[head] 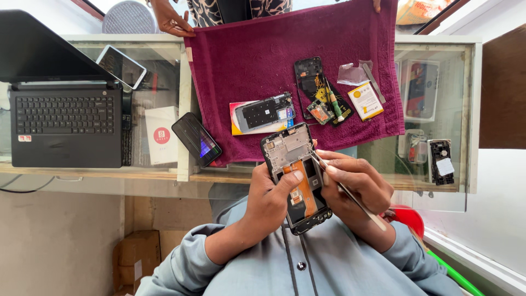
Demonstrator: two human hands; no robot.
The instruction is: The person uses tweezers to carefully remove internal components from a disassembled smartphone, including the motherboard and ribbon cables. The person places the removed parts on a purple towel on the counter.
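My left hand (pixel 268 203) grips an opened phone (pixel 289 152) with its back cover off, thumb lying across its orange and black insides. My right hand (pixel 359 183) holds thin metal tweezers (pixel 350 196), whose tip touches the phone's upper right edge. Both hands are close to my chest, at the near edge of a maroon towel (pixel 257 55). On the towel lie another stripped phone board on a coloured card (pixel 264 112), a black back cover (pixel 308 74), a green-handled screwdriver (pixel 334 105) and a small yellow and white packet (pixel 365 100).
Another person's hand (pixel 170 22) rests on the towel's far left corner. A dark phone (pixel 196 138), a white box (pixel 161 134), a laptop (pixel 66 126) and a white phone (pixel 121 66) sit to the left on the glass counter (pixel 438 44). A phone part (pixel 441 161) lies at the right.
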